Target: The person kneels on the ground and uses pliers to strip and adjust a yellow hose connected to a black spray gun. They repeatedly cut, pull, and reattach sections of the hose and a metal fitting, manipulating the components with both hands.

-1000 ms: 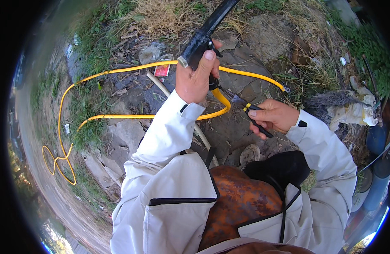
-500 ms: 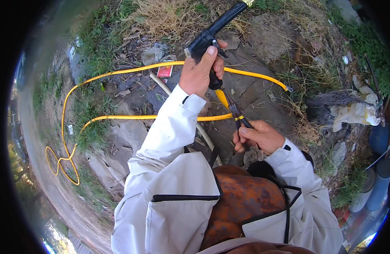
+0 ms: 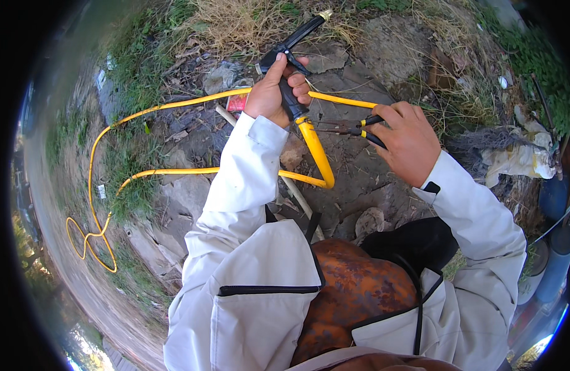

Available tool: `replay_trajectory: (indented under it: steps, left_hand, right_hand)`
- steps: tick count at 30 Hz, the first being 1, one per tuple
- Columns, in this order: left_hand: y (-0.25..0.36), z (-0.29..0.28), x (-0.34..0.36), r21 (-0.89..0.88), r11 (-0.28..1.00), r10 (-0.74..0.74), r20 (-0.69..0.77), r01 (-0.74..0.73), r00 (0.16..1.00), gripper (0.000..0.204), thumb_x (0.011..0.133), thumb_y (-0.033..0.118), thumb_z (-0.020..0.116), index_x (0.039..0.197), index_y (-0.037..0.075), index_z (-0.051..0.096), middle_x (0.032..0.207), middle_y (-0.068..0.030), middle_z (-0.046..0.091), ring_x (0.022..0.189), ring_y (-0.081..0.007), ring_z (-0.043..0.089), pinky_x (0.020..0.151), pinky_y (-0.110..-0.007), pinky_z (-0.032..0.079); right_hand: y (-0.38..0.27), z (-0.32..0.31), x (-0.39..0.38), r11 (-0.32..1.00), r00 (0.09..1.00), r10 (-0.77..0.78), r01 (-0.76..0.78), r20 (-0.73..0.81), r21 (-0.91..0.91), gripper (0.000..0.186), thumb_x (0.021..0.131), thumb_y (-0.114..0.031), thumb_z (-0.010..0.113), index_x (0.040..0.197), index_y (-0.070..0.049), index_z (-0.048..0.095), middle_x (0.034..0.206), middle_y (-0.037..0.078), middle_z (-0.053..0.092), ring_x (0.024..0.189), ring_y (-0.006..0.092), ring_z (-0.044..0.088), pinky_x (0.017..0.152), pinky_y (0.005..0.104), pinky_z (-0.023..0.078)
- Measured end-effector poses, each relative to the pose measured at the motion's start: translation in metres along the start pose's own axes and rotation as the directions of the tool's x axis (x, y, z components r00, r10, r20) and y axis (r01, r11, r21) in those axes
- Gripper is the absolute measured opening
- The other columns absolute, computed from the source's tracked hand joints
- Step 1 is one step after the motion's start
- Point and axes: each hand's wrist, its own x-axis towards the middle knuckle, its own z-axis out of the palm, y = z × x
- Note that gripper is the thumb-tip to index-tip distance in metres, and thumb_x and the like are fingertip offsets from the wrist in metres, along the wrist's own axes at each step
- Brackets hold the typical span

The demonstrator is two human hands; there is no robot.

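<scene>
A black spray gun with a brass tip is in my left hand, its fingers closed around the grip and trigger area. From the lower end of that grip runs a yellow hose, which bends sharply back to the left. My right hand is closed on pliers with black and yellow handles. Their handles are spread, and the jaws point left toward the joint of hose and grip. A small gap seems to separate the jaws from the hose.
Rocky ground lies beneath, with dry grass ahead. The hose loops away left to a coil. A pale stick and a red packet lie near my left arm. A torn whitish sack and blue containers are at right.
The spray gun has shifted left in my left hand. My right hand has raised the pliers off the hose, turned them sideways and spread their handles. The hose bend has swung left.
</scene>
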Motion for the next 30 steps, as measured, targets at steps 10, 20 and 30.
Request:
replay_trajectory:
  steps: [10, 20, 30]
  left_hand:
    - [-0.001, 0.002, -0.005, 0.107, 0.991, 0.105, -0.188, -0.086, 0.977, 0.04, 0.1, 0.04, 0.052, 0.109, 0.001, 0.056, 0.066, 0.0012, 0.042, 0.06, -0.0129, 0.043, 0.054, -0.028, 0.04]
    - [-0.026, 0.022, -0.012, 0.486, 0.809, 0.436, -0.12, -0.33, 0.892, 0.032, 0.099, 0.032, 0.056, 0.104, 0.001, 0.056, 0.064, -0.0003, 0.048, 0.051, -0.0106, 0.048, 0.046, -0.025, 0.041]
    - [-0.001, -0.006, -0.003, 0.169, 0.96, 0.242, -0.103, -0.223, 0.965, 0.033, 0.1, 0.034, 0.054, 0.105, 0.002, 0.056, 0.065, 0.0023, 0.041, 0.056, -0.0106, 0.042, 0.049, -0.027, 0.038]
  right_hand:
    - [0.0, 0.004, 0.004, 0.987, 0.999, -0.053, 0.052, -0.002, -0.152, 0.02, 0.073, -0.018, 0.076, 0.085, -0.007, 0.065, 0.098, 0.006, 0.058, 0.089, 0.0261, 0.055, 0.077, 0.038, 0.046]
    - [0.001, 0.002, -0.004, 0.658, 0.769, 0.128, -0.539, 0.626, 0.527, 0.037, 0.09, -0.037, 0.065, 0.076, -0.003, 0.068, 0.067, 0.005, 0.061, 0.059, 0.0146, 0.06, 0.054, 0.031, 0.047]
    - [0.001, -0.003, -0.027, 0.943, 0.976, 0.195, -0.214, 0.099, 0.255, 0.024, 0.088, -0.027, 0.067, 0.092, -0.003, 0.068, 0.098, 0.011, 0.06, 0.092, 0.0311, 0.058, 0.082, 0.0415, 0.047]
